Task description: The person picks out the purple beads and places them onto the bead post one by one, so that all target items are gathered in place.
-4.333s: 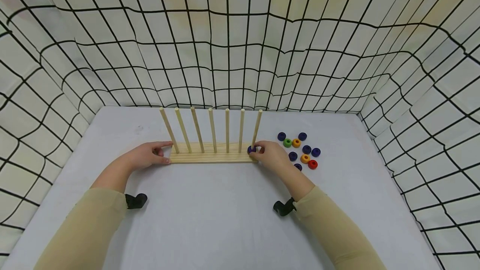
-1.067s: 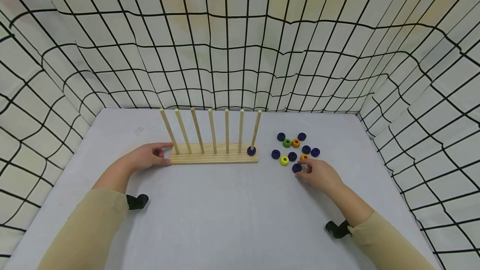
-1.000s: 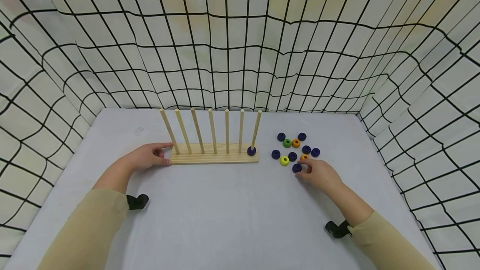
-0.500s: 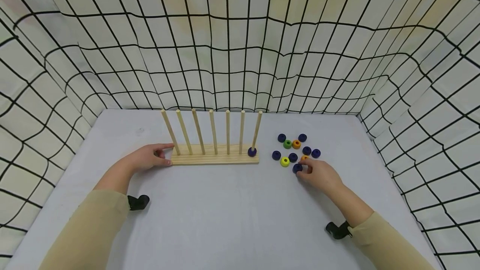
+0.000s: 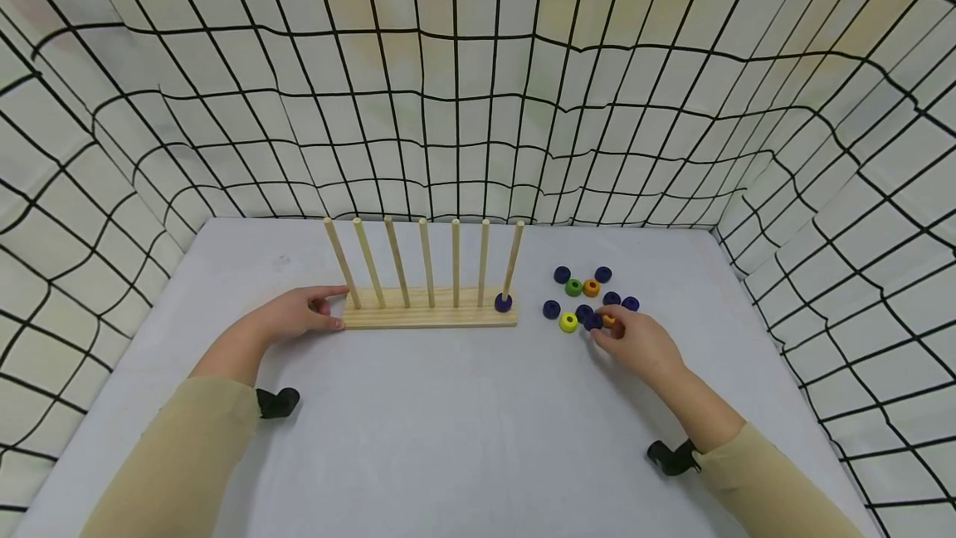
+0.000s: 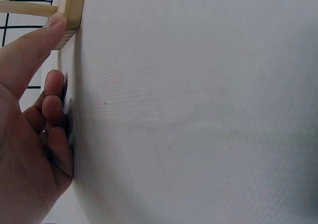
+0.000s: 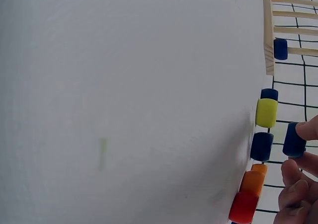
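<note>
Hands hold one bead, one seven-peg rack.

Plain beige sleeves are worn with small, bent black wrist cameras.

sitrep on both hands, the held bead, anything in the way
Left hand holding left end of rack. Right hand pinching blue bead, clear of table. Yellow bead on table between that and rack.
</note>
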The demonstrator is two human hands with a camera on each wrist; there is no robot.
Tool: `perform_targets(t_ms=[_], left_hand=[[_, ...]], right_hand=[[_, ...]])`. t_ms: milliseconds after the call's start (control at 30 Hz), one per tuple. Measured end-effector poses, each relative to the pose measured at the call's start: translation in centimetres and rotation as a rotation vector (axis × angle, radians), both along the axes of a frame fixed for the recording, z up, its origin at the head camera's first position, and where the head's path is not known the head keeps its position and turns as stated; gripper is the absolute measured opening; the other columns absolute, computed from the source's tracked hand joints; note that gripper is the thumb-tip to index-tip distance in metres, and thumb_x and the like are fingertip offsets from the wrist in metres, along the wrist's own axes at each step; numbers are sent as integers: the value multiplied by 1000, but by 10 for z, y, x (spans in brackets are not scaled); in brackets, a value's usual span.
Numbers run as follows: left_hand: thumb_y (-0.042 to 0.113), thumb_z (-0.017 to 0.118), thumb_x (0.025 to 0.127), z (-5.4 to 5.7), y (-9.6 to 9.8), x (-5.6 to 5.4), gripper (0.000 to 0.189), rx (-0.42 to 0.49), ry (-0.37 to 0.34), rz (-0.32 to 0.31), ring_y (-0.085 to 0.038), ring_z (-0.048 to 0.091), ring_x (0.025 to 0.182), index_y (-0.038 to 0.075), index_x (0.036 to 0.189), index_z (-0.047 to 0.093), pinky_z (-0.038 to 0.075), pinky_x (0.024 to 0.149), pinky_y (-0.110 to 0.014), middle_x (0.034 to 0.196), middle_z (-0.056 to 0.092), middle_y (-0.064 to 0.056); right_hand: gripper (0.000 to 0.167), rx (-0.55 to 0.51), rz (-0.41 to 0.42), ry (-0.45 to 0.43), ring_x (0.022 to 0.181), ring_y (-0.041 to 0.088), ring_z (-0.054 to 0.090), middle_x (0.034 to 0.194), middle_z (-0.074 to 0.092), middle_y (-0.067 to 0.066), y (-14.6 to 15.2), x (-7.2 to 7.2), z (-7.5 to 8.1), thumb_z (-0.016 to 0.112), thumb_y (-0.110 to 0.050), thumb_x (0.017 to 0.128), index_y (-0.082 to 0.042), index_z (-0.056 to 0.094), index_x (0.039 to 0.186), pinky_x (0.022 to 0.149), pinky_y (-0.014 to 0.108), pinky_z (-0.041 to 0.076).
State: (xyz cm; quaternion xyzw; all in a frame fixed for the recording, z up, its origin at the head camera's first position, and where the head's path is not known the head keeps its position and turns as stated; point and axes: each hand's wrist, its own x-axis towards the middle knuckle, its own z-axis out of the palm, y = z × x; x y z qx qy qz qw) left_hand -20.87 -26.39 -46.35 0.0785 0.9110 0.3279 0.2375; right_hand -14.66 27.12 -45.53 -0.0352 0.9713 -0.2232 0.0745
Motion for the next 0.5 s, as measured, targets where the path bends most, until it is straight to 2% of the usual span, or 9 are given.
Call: perform_targets(t_ms=[300, 500], left_hand=[[31, 75, 89, 2, 1, 0, 75, 0, -3, -5, -21, 44, 80, 5, 150, 41, 35, 69, -35, 91, 49, -7], [31, 76, 88, 2, 1, 1, 76, 6, 4, -5, -21, 44, 80, 4, 150, 41, 35, 70, -35, 91, 49, -7]], right_hand=[[42, -51, -12, 3, 77, 21, 51, 85, 59, 3, -4, 0, 4, 70, -36, 92, -15, 64, 127, 63, 33, 41], [39, -73, -10, 36, 73, 20, 50, 83, 57, 2, -9, -1, 8, 69, -37, 92, -18, 64, 126, 61, 33, 40]])
